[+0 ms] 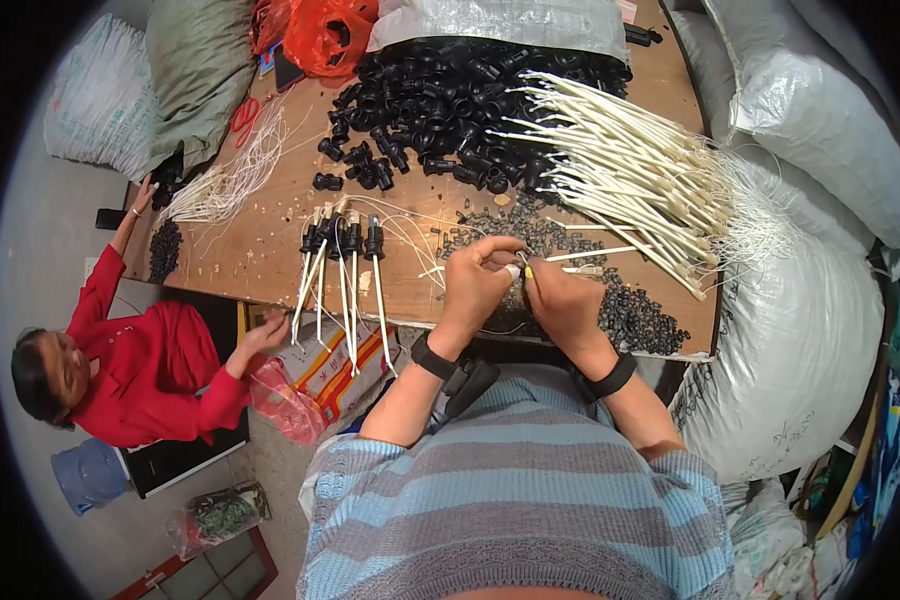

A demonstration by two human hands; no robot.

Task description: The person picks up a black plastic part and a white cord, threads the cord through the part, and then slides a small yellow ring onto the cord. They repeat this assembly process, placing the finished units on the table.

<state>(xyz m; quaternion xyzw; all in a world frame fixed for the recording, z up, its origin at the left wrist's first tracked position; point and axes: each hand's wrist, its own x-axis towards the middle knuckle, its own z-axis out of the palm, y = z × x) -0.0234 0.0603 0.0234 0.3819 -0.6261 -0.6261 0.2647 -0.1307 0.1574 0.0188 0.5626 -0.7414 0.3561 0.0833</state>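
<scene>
My left hand (476,287) and my right hand (563,300) meet over the table's near edge, fingertips pinched close together. Between them is something small, mostly hidden by my fingers; a thin whitish bit shows there. White and yellow patches cover the thumb tips. White sleeved wires (598,254) lie beside my right hand, one passing close to its fingers. Small dark grey parts (635,310) are scattered around and beyond both hands. To the left, several black sockets (373,240) with white sleeved wires hang over the edge.
A heap of black sockets (460,100) covers the back of the wooden table (260,235). A large bundle of white sleeved wires (640,170) lies at the right. Full white sacks (790,340) crowd the right side. At the left a person in red (160,360) reaches toward another wire bundle (205,197).
</scene>
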